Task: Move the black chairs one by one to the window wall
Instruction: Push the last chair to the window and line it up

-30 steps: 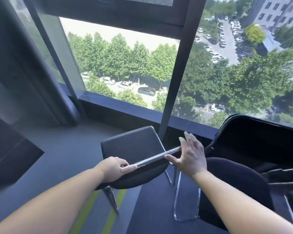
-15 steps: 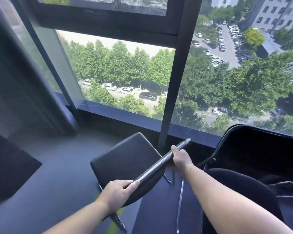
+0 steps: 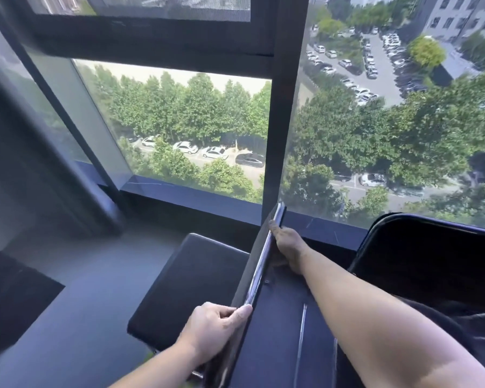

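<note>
A black chair [image 3: 191,289] with a padded seat and a chrome-edged backrest stands just in front of the window wall [image 3: 207,203]. I see its backrest edge-on, running from lower centre up toward the sill. My left hand [image 3: 213,329] grips the near end of the backrest's top rail. My right hand [image 3: 284,243] holds the far end, close to the dark window post [image 3: 283,107]. A second black chair [image 3: 426,264] stands at the right, against the same window.
A dark low sill runs along the glass. A dark pillar [image 3: 25,163] rises at the left, with a dark object [image 3: 14,298] on the floor below it. Grey carpet [image 3: 76,317] lies to the left of the chair. A chrome leg [image 3: 300,340] shows beneath my right arm.
The chair has turned: its backrest swung from lying across the view to pointing at the window. My right hand moved forward toward the sill and closed on the rail; my left drew back.
</note>
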Demonstrator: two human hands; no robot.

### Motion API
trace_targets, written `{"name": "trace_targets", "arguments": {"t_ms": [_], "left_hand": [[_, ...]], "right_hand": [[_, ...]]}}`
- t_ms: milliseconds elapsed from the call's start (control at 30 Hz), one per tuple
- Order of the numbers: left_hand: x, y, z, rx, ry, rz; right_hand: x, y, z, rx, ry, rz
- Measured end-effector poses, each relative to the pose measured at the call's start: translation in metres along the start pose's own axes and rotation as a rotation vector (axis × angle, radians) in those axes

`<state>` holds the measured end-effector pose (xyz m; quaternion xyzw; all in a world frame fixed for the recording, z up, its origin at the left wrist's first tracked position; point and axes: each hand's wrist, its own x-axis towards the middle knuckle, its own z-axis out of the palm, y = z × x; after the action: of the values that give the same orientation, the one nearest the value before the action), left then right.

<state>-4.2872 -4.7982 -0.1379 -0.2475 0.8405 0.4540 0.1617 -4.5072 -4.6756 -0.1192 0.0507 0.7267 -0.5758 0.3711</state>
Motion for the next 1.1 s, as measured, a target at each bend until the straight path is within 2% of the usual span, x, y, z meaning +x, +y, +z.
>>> {"name": "trace_targets", "arguments": {"t_ms": [67,100,167,267,400,500,567,733,833,967,1100], "left_hand": [[0.017,0.001,-0.023,0.052,-0.125,-0.015],[0.029,0.004,-0.035,0.149,-0.127,0.01],[0.062,0.023,-0.059,0.437,-0.019,0.129],[0.11,0.07,-0.079,0.708,0.064,0.373],[0.156,0.129,-0.069,1.105,-0.09,0.827],[0.176,0.148,-0.054,1.317,-0.198,0.968],[0.187,0.147,-0.049,1.296,-0.179,0.997],[0.205,0.129,-0.051,1.069,-0.135,0.959],[0.22,0.128,-0.059,1.036,-0.095,0.94],[0.235,0.126,-0.072,0.965,-0.059,0.785],[0.246,0.125,-0.079,0.997,0.017,0.697]], "right_hand": [[-0.027,0.013,0.003,0.119,-0.022,-0.009],[-0.04,0.022,0.006,0.15,-0.04,-0.027],[-0.058,0.044,0.016,0.169,-0.102,-0.052],[-0.073,0.066,0.039,0.044,-0.087,-0.071],[-0.087,0.072,0.064,-0.107,0.008,-0.065],[-0.09,0.082,0.073,-0.152,0.017,-0.007],[-0.091,0.082,0.074,-0.106,0.009,-0.004],[-0.087,0.068,0.066,-0.053,-0.043,-0.043],[-0.076,0.053,0.049,-0.162,-0.071,-0.063],[-0.053,0.035,0.018,-0.394,-0.076,-0.057],[-0.033,0.024,0.0,-0.443,-0.088,-0.087]]}}
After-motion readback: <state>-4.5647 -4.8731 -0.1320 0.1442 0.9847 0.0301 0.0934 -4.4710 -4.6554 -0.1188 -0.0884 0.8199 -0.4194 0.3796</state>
